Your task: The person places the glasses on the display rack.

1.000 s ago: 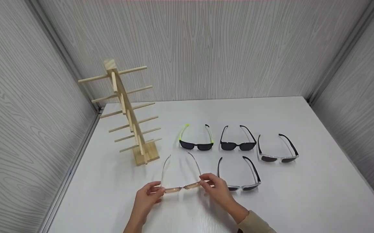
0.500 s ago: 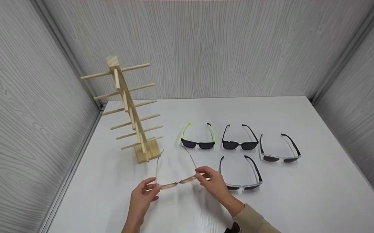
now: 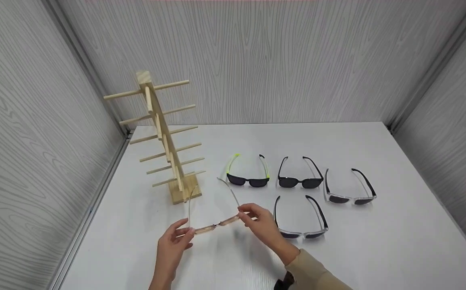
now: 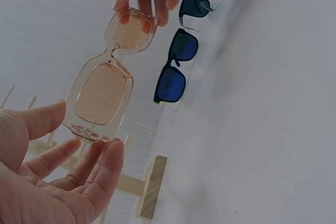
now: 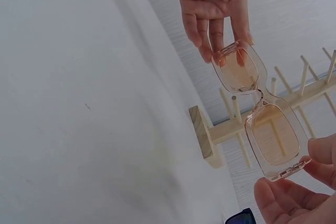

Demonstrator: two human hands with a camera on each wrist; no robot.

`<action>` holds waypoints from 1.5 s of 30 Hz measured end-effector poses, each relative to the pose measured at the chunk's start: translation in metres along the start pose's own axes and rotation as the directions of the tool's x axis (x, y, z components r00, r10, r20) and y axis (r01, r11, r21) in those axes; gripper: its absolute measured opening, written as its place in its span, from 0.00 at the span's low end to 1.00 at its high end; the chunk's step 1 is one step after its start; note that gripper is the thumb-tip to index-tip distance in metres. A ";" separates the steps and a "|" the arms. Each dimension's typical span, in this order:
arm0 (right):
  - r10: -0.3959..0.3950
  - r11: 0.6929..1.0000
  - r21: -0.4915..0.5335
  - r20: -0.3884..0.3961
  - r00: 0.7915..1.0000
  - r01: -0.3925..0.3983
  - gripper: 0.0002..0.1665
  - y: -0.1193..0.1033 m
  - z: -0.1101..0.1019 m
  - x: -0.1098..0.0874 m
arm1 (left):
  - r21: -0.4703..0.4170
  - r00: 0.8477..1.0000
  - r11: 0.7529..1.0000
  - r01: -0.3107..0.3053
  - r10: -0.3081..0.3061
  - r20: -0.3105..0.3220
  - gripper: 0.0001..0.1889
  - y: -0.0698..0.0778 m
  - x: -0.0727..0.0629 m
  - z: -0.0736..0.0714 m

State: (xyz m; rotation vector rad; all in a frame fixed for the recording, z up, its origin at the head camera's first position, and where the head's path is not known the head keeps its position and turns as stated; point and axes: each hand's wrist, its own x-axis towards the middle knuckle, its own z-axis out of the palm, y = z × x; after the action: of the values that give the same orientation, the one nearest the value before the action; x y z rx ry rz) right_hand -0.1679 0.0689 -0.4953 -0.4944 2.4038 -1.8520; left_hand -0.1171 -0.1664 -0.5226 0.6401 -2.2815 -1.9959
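Observation:
Between both hands is a pair of glasses with a clear peach frame and pale orange lenses. My left hand pinches the frame's left corner between thumb and fingers. At the other corner my right hand grips it the same way. Both temples are unfolded and point away toward the back, the left one overlapping the base of the wooden rack in the head view. The frame tilts, its right end higher in that view. In the right wrist view the rack shows behind the lenses.
A wooden display rack with several pegs stands at the left. Sunglasses with yellow-green temples, black sunglasses and two clear-framed pairs with dark temples, one front and one right, lie on the white table.
Both hands have carried the peach glasses left and slightly away from the table's front, toward the rack. The head view has shifted a little. The other sunglasses stay where they lay.

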 end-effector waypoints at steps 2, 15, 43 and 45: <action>-0.004 1.000 -0.001 0.005 1.000 0.004 0.12 -0.001 0.001 0.002 | 0.002 1.000 1.000 0.002 -0.002 -0.008 0.28 0.001 0.000 -0.002; -0.002 0.999 0.037 0.035 0.999 0.001 0.11 -0.008 0.013 0.015 | -0.018 0.997 0.999 -0.029 0.028 -0.072 0.30 -0.001 0.003 -0.015; 0.179 0.924 0.332 0.061 0.982 -0.189 0.18 0.027 0.042 0.057 | -0.070 0.991 0.997 -0.039 0.029 -0.131 0.27 -0.028 0.042 -0.035; 0.182 0.922 0.336 0.062 0.981 -0.192 0.18 0.026 0.045 0.061 | -0.050 0.987 0.998 -0.048 0.040 -0.154 0.27 -0.045 0.058 -0.037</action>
State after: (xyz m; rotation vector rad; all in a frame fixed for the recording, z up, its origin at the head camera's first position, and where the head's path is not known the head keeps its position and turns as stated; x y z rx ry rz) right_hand -0.2198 0.0154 -0.5236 -0.2500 1.9671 -2.0912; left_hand -0.1464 -0.2243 -0.5733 0.7056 -2.1295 -1.9098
